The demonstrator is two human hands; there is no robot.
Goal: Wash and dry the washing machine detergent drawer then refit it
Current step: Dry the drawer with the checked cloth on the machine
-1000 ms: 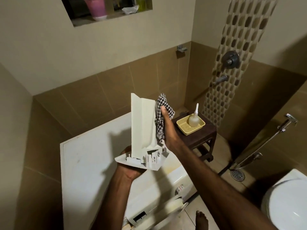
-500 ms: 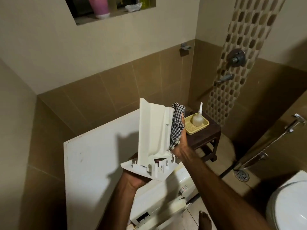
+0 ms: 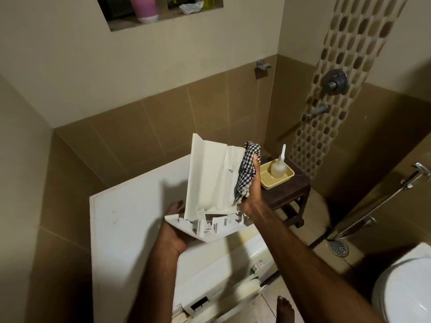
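Dark wooden stool against the tiled wall, bearing a yellow tray with a clear squeeze bottle standing upright in it. Mosaic strip up the wall, carrying a round mixer valve above a spout. Hand sprayer on a metal hose at right. Round floor drain just beside a white toilet. Wall niche at top, holding a pink container and crumpled white wrapping.
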